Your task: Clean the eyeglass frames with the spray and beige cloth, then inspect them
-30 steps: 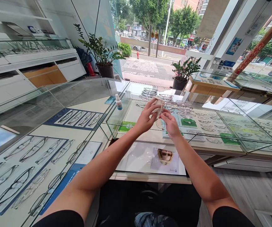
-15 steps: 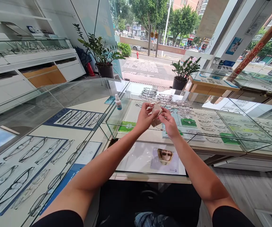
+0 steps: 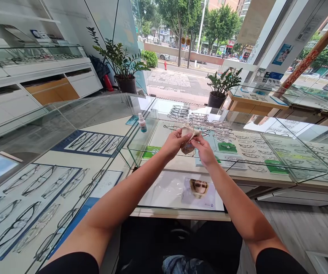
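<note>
Above the glass counter, a beige cleaning cloth [image 3: 187, 132] is bunched between my two hands. My left hand [image 3: 172, 144] is closed on its left side, thumb on top. My right hand [image 3: 204, 151] pinches a fold of it from the right, fingertips close to the left thumb. Whether a pair of glasses lies inside the cloth is hidden; a pale, see-through patch shows under its lower edge. On the glass to the left stands a small white spray bottle [image 3: 142, 123] with bluish liquid in it.
Rows of glasses [image 3: 199, 118] lie in the showcase under and beyond my hands. More frames on trays [image 3: 35, 179] are under glass at left. A green case [image 3: 227, 147] sits to the right. Potted plants [image 3: 125, 66] stand by the doorway.
My fingers have shifted on the cloth: the right hand has dropped slightly, and the cloth is now folded out more to the right. The spray bottle has stayed in place.
</note>
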`<state>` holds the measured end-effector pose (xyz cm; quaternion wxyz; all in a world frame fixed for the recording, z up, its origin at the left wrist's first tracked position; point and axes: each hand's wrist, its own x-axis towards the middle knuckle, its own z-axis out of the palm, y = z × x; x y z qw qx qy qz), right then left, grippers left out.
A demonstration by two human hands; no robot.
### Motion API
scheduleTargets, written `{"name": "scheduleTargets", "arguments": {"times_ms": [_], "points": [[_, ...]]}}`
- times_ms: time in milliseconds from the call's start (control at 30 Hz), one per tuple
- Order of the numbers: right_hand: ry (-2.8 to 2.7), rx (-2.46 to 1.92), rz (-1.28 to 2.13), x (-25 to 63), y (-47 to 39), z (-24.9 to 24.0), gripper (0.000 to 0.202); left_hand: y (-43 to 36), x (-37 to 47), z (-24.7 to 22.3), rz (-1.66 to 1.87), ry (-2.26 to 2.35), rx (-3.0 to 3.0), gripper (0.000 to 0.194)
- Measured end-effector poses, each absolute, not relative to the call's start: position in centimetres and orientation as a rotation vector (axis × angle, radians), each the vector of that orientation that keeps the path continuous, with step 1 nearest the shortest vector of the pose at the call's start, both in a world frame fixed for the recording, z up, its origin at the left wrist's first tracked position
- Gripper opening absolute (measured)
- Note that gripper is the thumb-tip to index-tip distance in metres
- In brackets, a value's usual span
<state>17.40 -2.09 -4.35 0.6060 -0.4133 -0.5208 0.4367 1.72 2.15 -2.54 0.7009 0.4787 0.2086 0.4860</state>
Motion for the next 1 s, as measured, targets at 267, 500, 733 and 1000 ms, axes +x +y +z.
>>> {"name": "scheduleTargets", "arguments": {"times_ms": [267,500,733,1000], "points": [[-1.164,-0.906,1.126,17.3,-2.1,-4.4,0.038,1.8,2.0,-2.1,1.165,0.51,1.119,0.058],[-1.219,-0.928,1.05,16.6,-2.0,-5.2,0.04,1.2,2.3,-2.2,1.327,0.617,1.165,0.059],[-1.203,-0.961,0.949,16.8,-2.4,-4.2,0.036,2.9,1.7,-2.5,1.266,0.521,1.248,0.065],[-1.116,-0.975,1.041,17.0,-2.5,-3.6,0.037,2.5,1.3,-1.7,1.175,0.474,1.265,0.059]]}}
